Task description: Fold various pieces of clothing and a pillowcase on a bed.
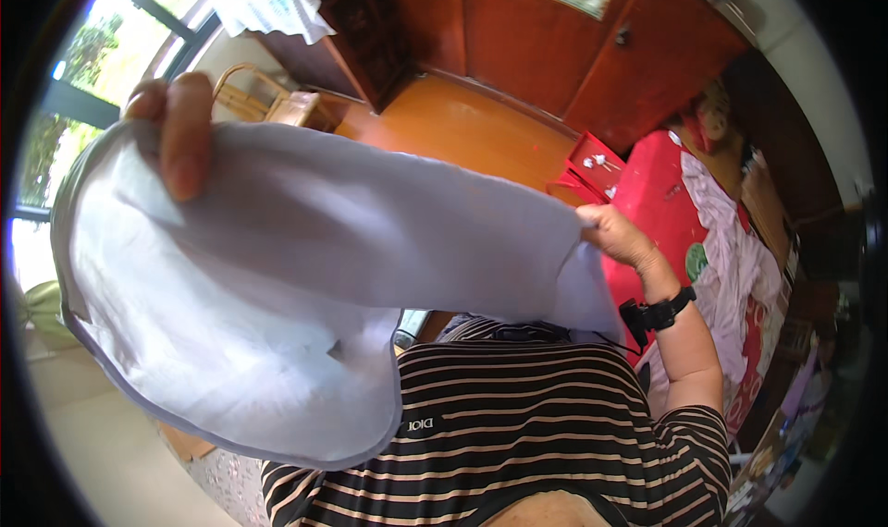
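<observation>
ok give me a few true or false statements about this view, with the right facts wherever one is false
1. The person's left hand and right hand both grip a pale grey-blue cloth sheet with a darker edging. True.
2. The cloth is folded into a small flat square. False: it spans the gap between the hands and hangs down on the left.
3. Crumpled lilac fabric lies on a bright red cover at the right. True.
4. The right wrist is bare. False: a black strapped device is around it.
5. A reddish-brown wooden cupboard stands beyond the cloth. True.
6. The dark-framed window is on the right. False: it is on the left.
</observation>
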Demonstrator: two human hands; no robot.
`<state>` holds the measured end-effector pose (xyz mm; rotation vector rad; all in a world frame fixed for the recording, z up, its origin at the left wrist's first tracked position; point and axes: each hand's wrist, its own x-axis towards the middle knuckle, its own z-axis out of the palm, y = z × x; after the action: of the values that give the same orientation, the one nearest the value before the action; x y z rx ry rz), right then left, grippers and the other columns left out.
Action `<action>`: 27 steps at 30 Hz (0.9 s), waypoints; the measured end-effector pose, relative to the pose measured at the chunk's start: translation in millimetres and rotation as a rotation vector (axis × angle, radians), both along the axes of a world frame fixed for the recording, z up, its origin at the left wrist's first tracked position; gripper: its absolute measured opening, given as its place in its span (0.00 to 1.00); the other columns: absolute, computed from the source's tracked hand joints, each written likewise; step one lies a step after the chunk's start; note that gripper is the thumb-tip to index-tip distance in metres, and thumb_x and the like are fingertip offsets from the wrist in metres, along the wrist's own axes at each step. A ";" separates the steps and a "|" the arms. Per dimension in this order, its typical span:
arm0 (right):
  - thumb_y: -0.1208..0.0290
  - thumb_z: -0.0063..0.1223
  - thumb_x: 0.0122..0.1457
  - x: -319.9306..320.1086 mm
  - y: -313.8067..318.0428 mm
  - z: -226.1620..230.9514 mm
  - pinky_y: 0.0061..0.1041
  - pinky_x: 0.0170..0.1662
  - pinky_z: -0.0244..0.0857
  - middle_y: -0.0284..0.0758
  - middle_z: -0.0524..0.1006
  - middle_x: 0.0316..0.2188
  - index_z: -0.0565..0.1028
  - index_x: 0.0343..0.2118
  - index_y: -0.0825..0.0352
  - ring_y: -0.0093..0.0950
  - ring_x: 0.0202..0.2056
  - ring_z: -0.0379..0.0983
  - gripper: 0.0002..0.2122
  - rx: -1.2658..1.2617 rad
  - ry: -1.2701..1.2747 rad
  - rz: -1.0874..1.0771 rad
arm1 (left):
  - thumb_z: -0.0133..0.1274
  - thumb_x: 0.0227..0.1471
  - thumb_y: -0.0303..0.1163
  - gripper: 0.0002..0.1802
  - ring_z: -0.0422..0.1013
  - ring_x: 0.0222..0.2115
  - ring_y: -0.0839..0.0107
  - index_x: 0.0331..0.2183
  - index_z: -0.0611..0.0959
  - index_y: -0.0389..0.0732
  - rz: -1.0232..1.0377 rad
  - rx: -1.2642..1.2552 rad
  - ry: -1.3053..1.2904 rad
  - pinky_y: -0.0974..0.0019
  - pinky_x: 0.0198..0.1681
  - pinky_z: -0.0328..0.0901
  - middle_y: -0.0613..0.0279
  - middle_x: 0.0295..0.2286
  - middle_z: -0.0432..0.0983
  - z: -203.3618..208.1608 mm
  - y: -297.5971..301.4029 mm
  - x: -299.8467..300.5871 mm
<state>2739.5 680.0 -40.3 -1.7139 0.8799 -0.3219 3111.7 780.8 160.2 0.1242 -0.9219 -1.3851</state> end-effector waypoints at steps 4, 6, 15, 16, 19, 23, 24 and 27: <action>0.67 0.50 0.56 5.9 -72.0 19.3 0.16 0.29 0.60 0.24 0.70 0.20 0.72 0.26 0.68 0.14 0.25 0.64 0.09 0.050 -0.043 -0.036 | 0.46 0.50 0.27 0.09 0.61 0.17 0.73 0.33 0.65 0.38 0.179 0.027 0.031 0.73 0.24 0.62 0.59 0.23 0.64 -2.6 -9.2 23.7; 0.66 0.50 0.57 12.0 -105.7 21.8 0.14 0.28 0.59 0.23 0.70 0.19 0.73 0.26 0.67 0.12 0.23 0.63 0.09 0.124 -0.101 -0.052 | 0.44 0.51 0.27 0.06 0.60 0.17 0.74 0.32 0.65 0.39 0.296 0.026 0.061 0.73 0.25 0.61 0.59 0.22 0.64 -0.3 0.2 30.2; 0.63 0.48 0.58 84.0 -205.7 4.2 0.12 0.28 0.58 0.21 0.70 0.21 0.72 0.28 0.67 0.10 0.24 0.62 0.11 0.423 -0.168 0.445 | 0.36 0.55 0.26 0.05 0.58 0.17 0.75 0.27 0.65 0.44 1.022 0.057 0.207 0.73 0.26 0.57 0.62 0.18 0.63 2.0 100.7 -41.1; 0.63 0.46 0.59 93.1 -204.5 4.2 0.12 0.28 0.58 0.21 0.70 0.21 0.72 0.28 0.67 0.10 0.24 0.62 0.11 0.480 -0.103 0.540 | 0.39 0.53 0.25 0.03 0.57 0.16 0.76 0.28 0.65 0.44 0.973 0.027 0.102 0.75 0.25 0.56 0.62 0.18 0.65 0.4 106.1 -58.9; 0.60 0.48 0.56 113.0 -197.5 -2.4 0.13 0.33 0.61 0.24 0.73 0.27 0.73 0.34 0.70 0.13 0.28 0.66 0.15 0.661 0.019 0.876 | 0.43 0.49 0.22 0.07 0.54 0.13 0.80 0.30 0.66 0.45 0.943 -0.074 -0.119 0.77 0.20 0.53 0.66 0.19 0.69 8.5 138.1 -110.3; 0.57 0.70 0.34 142.3 -156.6 1.9 0.24 0.43 0.63 0.33 0.75 0.35 0.70 0.45 0.68 0.23 0.37 0.70 0.34 0.384 0.068 1.578 | 0.41 0.53 0.24 0.02 0.52 0.08 0.82 0.32 0.66 0.40 1.197 0.147 -0.117 0.79 0.16 0.52 0.60 0.19 0.70 37.4 226.5 -183.5; 0.58 0.72 0.31 142.1 -136.6 -4.0 0.25 0.43 0.63 0.38 0.76 0.35 0.67 0.49 0.65 0.28 0.39 0.71 0.38 0.329 0.088 1.702 | 0.41 0.53 0.24 0.02 0.52 0.08 0.82 0.32 0.66 0.40 1.252 0.150 -0.127 0.79 0.16 0.52 0.60 0.19 0.70 39.6 253.5 -207.2; 0.69 0.62 0.40 155.6 -94.5 -26.4 0.30 0.37 0.64 0.43 0.75 0.30 0.74 0.31 0.65 0.43 0.34 0.70 0.14 -0.036 0.249 1.943 | 0.38 0.54 0.25 0.01 0.56 0.11 0.78 0.31 0.66 0.40 1.630 -0.140 0.096 0.80 0.19 0.55 0.60 0.16 0.68 42.3 345.4 -300.0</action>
<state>2895.1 585.5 -66.7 -1.8833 -0.8546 1.1678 2811.7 1126.3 202.4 0.5475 -0.5102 0.1879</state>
